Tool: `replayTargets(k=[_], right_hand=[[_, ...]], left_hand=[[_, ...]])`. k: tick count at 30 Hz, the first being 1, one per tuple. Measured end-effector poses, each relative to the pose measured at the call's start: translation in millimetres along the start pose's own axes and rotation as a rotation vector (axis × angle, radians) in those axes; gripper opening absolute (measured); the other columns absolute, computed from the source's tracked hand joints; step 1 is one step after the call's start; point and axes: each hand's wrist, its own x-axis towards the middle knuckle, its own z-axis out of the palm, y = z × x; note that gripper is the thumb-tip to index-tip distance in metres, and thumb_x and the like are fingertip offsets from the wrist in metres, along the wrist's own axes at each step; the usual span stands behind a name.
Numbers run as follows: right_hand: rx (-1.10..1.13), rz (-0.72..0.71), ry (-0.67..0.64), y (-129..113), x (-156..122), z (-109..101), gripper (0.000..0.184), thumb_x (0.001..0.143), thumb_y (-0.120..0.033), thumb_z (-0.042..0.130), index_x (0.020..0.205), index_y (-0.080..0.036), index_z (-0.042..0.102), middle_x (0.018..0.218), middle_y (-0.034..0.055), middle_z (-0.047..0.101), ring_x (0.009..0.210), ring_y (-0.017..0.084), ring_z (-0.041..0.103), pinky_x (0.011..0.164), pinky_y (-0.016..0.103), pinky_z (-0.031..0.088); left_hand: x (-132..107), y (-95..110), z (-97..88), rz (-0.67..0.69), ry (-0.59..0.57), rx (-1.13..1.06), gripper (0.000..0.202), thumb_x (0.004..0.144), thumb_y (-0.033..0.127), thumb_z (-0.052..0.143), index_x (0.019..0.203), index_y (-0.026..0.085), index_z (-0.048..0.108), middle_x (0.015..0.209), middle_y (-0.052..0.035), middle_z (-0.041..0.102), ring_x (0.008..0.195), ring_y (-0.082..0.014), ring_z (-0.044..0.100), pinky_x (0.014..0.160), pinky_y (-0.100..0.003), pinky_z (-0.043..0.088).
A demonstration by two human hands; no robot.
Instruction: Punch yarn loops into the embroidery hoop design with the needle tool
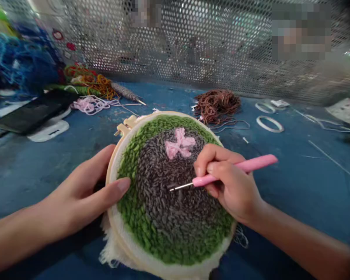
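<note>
My left hand [84,190] grips the left side of a round wooden embroidery hoop [113,171], with the thumb lying over the green loops and the fingers behind the hoop. The hoop holds a looped yarn picture [175,202]: a green border, a grey-brown centre and a pink flower shape [179,143] near the top. My right hand [229,182] holds a pink-handled punch needle [239,169] like a pencil. Its metal tip rests on the grey-brown loops. Loose white fabric frays out below the hoop.
A brown yarn tangle [217,105] and white hoop rings [270,123] lie on the blue table [294,175]. At the left are a dark tablet or phone [32,111], pink yarn [90,105], multicoloured yarn [90,79] and a blue yarn heap [20,62]. Perforated metal mesh [192,46] stands behind.
</note>
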Motion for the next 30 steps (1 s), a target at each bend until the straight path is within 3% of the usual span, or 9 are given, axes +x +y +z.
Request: replayTargets(k=[6, 14, 21, 30], right_hand=[[-0.060, -0.045, 0.041, -2.7, -3.9, -1.0, 0.024, 0.078, -0.005, 0.042, 0.064, -0.018, 0.057, 0.052, -0.0052, 0.050, 0.039, 0.004, 0.038, 0.037, 0.016, 0.027], [-0.259, -0.081, -0.063, -7.6, -3.8, 1.6, 0.021, 0.079, -0.006, 0.045, 0.067, -0.019, 0.056, 0.056, -0.0060, 0.051, 0.044, 0.003, 0.042, 0.041, 0.015, 0.031], [-0.123, -0.074, 0.034, -0.4, -6.2, -3.6, 0.027, 0.079, -0.004, 0.039, 0.066, -0.021, 0.057, 0.049, -0.0054, 0.046, 0.038, 0.006, 0.036, 0.034, 0.019, 0.023], [-0.330, -0.165, -0.041, -6.4, -8.0, -1.5, 0.022, 0.081, -0.005, 0.044, 0.069, -0.019, 0.055, 0.055, -0.0073, 0.048, 0.043, 0.004, 0.039, 0.041, 0.017, 0.030]], left_hand=[[-1.3, -0.3, -0.4, 0.004, -0.006, -0.018, 0.035, 0.090, 0.033, 0.048, 0.124, 0.025, 0.047, 0.087, 0.0041, 0.061, 0.073, -0.0091, 0.060, 0.059, -0.012, 0.051], [-0.7, -0.8, 1.5, 0.008, -0.016, -0.047, 0.035, 0.090, 0.032, 0.049, 0.125, 0.027, 0.045, 0.086, 0.0040, 0.062, 0.071, -0.0087, 0.059, 0.057, -0.012, 0.051], [0.9, -1.5, 0.6, -0.023, -0.022, -0.052, 0.033, 0.090, 0.033, 0.050, 0.122, 0.025, 0.046, 0.084, 0.0034, 0.061, 0.069, -0.0088, 0.058, 0.056, -0.012, 0.052], [-0.3, 1.1, 0.1, -0.006, -0.016, -0.018, 0.038, 0.090, 0.034, 0.049, 0.127, 0.026, 0.044, 0.084, 0.0036, 0.063, 0.070, -0.0093, 0.059, 0.057, -0.012, 0.051]])
